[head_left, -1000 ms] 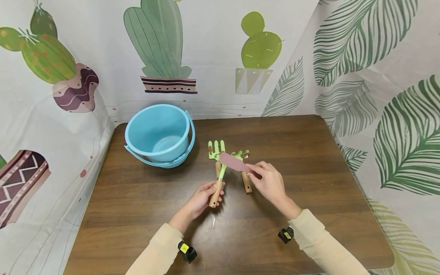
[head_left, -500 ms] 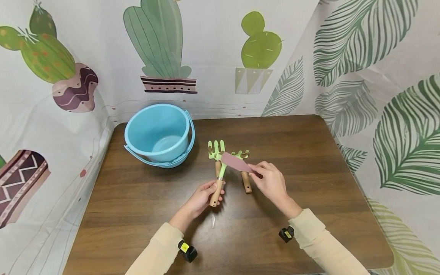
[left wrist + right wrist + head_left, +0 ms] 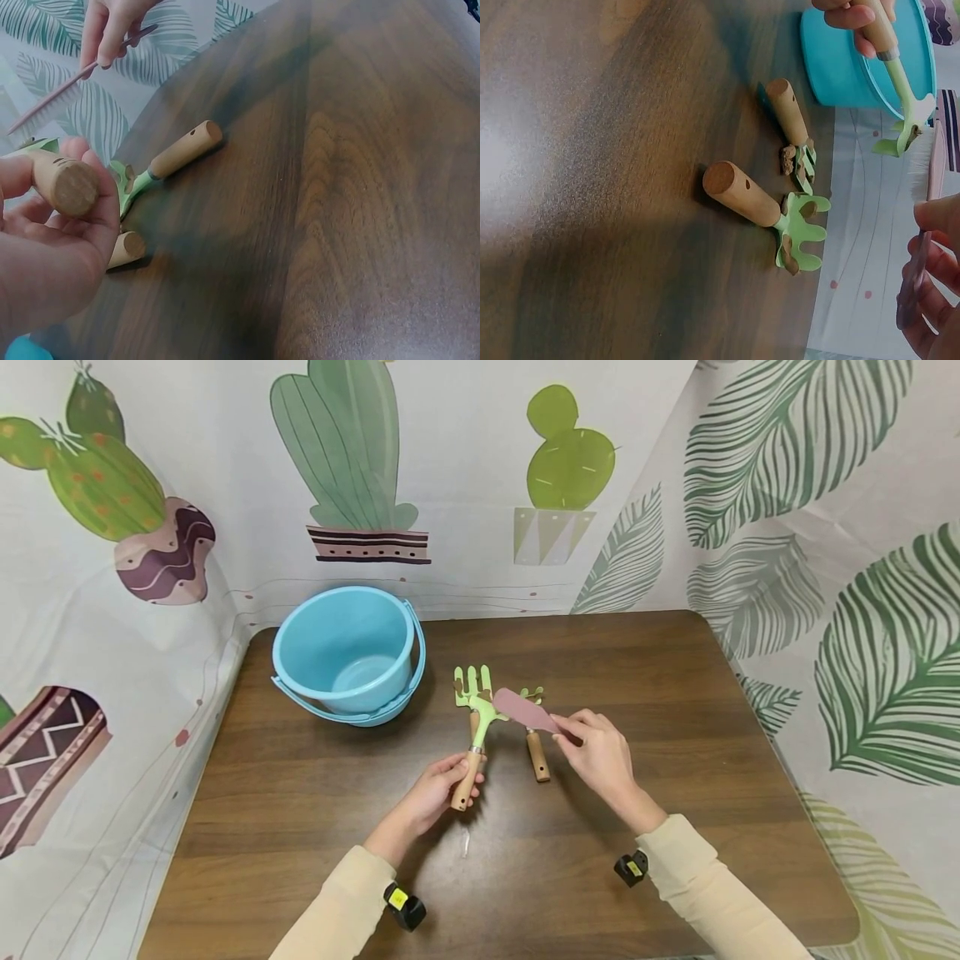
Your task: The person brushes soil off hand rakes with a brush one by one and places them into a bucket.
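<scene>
My left hand [image 3: 438, 787] grips the wooden handle of a small garden rake [image 3: 467, 781], whose light green head tilts up. In the right wrist view, curved prongs and a brown patch show on that head. My right hand [image 3: 597, 750] pinches the handle of a pink brush [image 3: 522, 708]. White bristles [image 3: 921, 169] face the rake's head, with their tip right at it in the right wrist view. Beneath the hands lie a green hand fork [image 3: 471, 683] with brown smears and another green pronged tool [image 3: 537, 756] with a wooden handle, partly covered by the brush.
A light blue bucket [image 3: 408, 693] with its handle down stands at the back left of the brown wooden table [image 3: 660, 677]. A brown lump [image 3: 787, 160] sits by the fork in the right wrist view. Cloth printed with cacti and leaves hangs behind.
The brush in my right hand has shifted a little to the right, uncovering more of the rake's green head. My left hand has drawn slightly left with the rake.
</scene>
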Available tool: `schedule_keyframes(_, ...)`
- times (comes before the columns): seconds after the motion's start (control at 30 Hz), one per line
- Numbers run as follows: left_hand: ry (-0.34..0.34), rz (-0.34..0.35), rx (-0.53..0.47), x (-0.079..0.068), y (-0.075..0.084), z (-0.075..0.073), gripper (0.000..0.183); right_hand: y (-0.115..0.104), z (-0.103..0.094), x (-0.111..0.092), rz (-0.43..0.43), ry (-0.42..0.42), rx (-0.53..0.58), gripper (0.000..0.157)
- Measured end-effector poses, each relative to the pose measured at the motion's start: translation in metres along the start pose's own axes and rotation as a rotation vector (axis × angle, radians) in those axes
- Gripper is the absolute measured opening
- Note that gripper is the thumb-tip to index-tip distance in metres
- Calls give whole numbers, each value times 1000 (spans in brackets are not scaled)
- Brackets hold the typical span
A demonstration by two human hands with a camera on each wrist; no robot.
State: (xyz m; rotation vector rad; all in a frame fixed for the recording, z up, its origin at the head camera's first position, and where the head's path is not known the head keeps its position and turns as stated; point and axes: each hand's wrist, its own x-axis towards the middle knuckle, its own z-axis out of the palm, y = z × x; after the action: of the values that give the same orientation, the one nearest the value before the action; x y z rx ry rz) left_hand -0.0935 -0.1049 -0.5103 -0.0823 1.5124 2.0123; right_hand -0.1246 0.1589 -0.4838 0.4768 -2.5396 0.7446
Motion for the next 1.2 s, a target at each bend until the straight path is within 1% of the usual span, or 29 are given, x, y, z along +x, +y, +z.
schedule_keyframes(0.43, -28, 9, 4, -2, -1, -7, 43, 6, -4, -3, 44, -18, -7, 28)
schedule_keyframes(0.63, -33, 2, 10, 0, -4, -13, 42, 6, -3, -5, 45, -3, 3, 27)
schedule_keyframes(0.8, -16, 2, 33, 0, -8, -20, 43, 4, -1, -5, 34, 12, 36, 27)
schedule_keyframes(1.03, 6, -6, 36, -1, -11, -26, 43, -4, 1, -5, -7, -30, 89, 26)
schedule_keyframes(1.2, -17, -10, 43, -2, -13, -28, 43, -10, 3, -2, -25, -12, 112, 27)
